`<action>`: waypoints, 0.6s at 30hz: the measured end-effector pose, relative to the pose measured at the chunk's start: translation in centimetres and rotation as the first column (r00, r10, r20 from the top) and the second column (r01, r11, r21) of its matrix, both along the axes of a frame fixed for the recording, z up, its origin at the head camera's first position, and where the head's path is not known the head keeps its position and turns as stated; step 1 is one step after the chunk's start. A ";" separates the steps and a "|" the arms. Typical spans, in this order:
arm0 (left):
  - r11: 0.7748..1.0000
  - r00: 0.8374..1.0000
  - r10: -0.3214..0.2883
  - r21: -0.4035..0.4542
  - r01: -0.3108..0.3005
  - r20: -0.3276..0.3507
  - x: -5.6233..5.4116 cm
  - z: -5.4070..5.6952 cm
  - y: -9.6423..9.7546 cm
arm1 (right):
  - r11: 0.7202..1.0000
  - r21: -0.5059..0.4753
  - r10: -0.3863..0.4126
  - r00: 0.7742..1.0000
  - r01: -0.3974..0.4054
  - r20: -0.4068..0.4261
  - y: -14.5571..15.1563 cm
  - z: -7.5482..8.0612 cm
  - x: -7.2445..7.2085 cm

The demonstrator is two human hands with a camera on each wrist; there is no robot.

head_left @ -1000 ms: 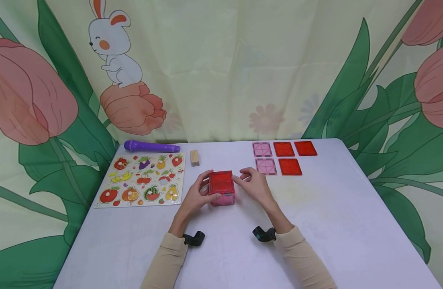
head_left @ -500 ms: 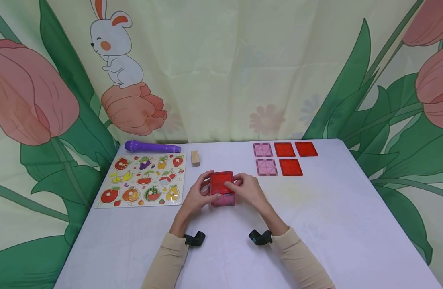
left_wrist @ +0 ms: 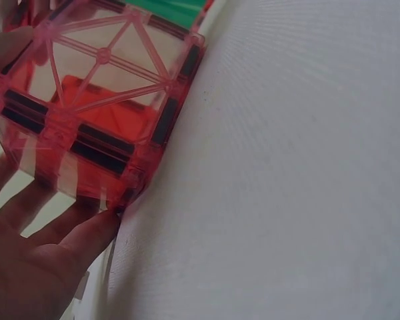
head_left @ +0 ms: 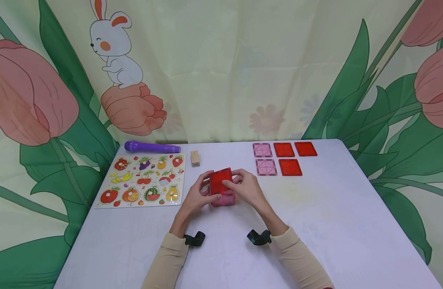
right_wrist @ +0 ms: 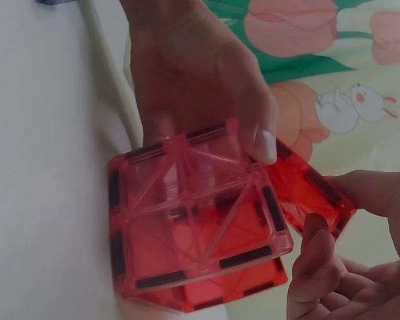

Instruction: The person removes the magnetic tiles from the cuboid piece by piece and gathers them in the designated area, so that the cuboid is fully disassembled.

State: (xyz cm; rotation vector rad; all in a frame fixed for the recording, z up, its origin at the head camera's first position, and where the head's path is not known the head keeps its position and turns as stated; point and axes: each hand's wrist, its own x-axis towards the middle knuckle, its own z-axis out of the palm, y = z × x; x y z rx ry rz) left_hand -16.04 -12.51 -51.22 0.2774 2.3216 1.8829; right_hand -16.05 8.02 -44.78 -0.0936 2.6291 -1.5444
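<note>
A cube of see-through magnetic tiles stands on the table, its near side a pink tile [head_left: 225,200] with a lattice of ribs. Around its left side my left hand [head_left: 197,196] holds it, fingers behind and thumb in front. My right hand [head_left: 249,188] pinches a red magnetic tile [head_left: 220,182] by its right side, thumb on the upper face. That tile is tilted over the cube's top, its right edge raised. In the right wrist view the red tile [right_wrist: 311,193] slants up off the cube, between the right hand's thumb and fingers. Dark magnet strips line the pink tile [left_wrist: 103,67].
Flat at the back right lie red tiles [head_left: 290,167] and pink tiles [head_left: 266,167] in two rows. At left is a fruit puzzle board [head_left: 141,180], with a purple toy microphone [head_left: 152,147] behind it. A small wooden block [head_left: 194,158] stands beyond the left hand.
The right hand has moved in from beside the cube and taken hold of the red tile on top. The tile's right edge has risen. The left hand stays in place.
</note>
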 end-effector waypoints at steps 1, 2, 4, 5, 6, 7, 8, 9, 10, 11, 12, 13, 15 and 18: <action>1.000 1.000 0.002 -0.003 -0.002 0.000 0.0 0.0 0.0 | 1.000 -0.002 0.005 1.000 -0.004 0.001 0.0 0.1 0.0; 1.000 1.000 0.004 -0.006 -0.004 0.001 0.0 0.0 0.0 | 1.000 -0.004 0.011 1.000 -0.011 0.000 0.0 0.1 0.1; 1.000 1.000 0.007 -0.010 -0.007 0.003 0.0 0.0 0.0 | 1.000 0.000 0.026 1.000 -0.026 0.000 0.0 0.2 0.1; 1.000 1.000 0.006 -0.009 -0.006 0.003 0.0 0.0 0.0 | 0.999 -0.002 0.035 0.999 -0.035 0.002 0.0 0.2 0.2; 1.000 1.000 0.006 -0.007 -0.006 0.004 0.0 0.0 0.0 | 0.999 -0.005 0.042 0.999 -0.042 0.001 0.0 0.3 0.2; 1.000 1.000 0.006 -0.005 -0.005 0.006 0.0 0.1 0.0 | 0.999 -0.008 0.050 0.999 -0.050 0.002 0.0 0.3 0.2; 1.000 1.000 0.005 -0.003 -0.005 0.007 0.0 0.1 0.0 | 0.998 -0.014 0.058 0.998 -0.058 0.005 0.0 0.3 0.3; 1.000 1.000 0.005 -0.001 -0.005 0.008 0.0 0.1 0.0 | 0.998 -0.019 0.066 0.998 -0.066 0.006 0.0 0.4 0.3; 1.000 1.000 0.005 0.001 -0.005 0.008 0.0 0.0 0.0 | 0.997 -0.024 0.071 0.997 -0.071 0.008 0.0 0.4 0.3; 1.000 1.000 0.005 0.002 -0.005 0.008 -0.1 0.0 0.0 | 0.997 -0.032 0.076 0.997 -0.075 0.009 0.1 0.5 0.4; 1.000 1.000 0.006 0.002 -0.006 0.009 -0.1 0.0 0.0 | 0.996 -0.037 0.078 0.997 -0.078 0.009 0.1 0.5 0.4; 1.000 1.000 0.006 0.004 -0.006 0.009 -0.1 0.0 0.0 | 0.996 -0.041 0.081 0.997 -0.080 0.008 0.1 0.6 0.5; 1.000 1.000 0.007 0.007 -0.007 0.009 0.0 0.0 0.0 | 0.996 -0.043 0.084 0.996 -0.084 0.003 0.1 0.6 0.6; 1.000 1.000 0.008 0.013 -0.008 0.011 0.0 0.0 0.0 | 0.995 -0.037 0.089 0.996 -0.089 -0.013 0.2 0.6 0.7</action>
